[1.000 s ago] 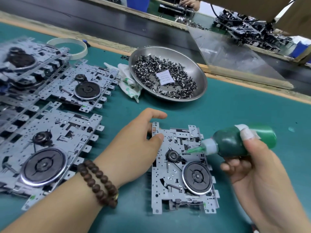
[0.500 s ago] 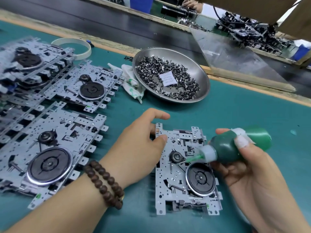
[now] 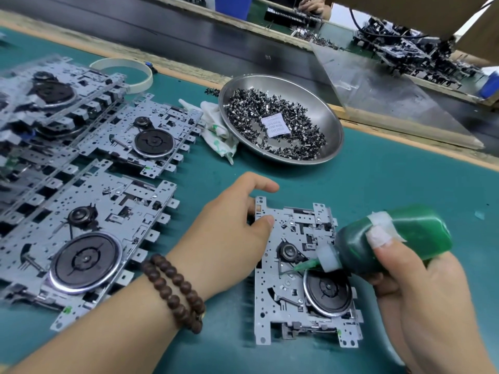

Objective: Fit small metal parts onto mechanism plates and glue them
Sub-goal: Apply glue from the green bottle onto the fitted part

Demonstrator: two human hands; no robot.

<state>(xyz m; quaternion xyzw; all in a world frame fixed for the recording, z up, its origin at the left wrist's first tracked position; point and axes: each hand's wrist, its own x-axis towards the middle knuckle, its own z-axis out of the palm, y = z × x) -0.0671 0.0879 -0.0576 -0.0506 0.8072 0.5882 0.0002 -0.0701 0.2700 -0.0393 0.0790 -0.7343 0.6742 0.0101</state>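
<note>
Left hand (image 3: 229, 233): lower centre of the frame, lying on the left edge of the mechanism plate (image 3: 294, 300); fingers loosely spread and relaxed, the thumb pressing on the plate's upper left corner, the forefinger stretched past the plate's top edge onto the surface.
Right hand (image 3: 421, 287): lower right of the frame, fingers curled round the green glue bottle (image 3: 391, 238); a taped fingertip lies on top of the bottle.
Glue bottle: tilted down to the left, its white collar and thin green nozzle (image 3: 305, 265) reaching to the plate between the small pulley (image 3: 289, 251) and the large dark flywheel (image 3: 328, 292).
Mechanism plate: flat on the teal surface (image 3: 391, 184), lower centre, between the two hands.
Bracelet (image 3: 175, 290): dark wooden beads in two loops round the left wrist.
Steel bowl (image 3: 332, 122): upper centre, holding a heap of small metal parts (image 3: 243, 114) and a white paper slip (image 3: 275, 126).
White cloth (image 3: 218, 130): crumpled, touching the bowl's left side.
Other plates (image 3: 89, 233): left side of the frame, overlapping in rows, each with a dark flywheel.
Tape ring (image 3: 140, 71): upper left, behind the plates.
</note>
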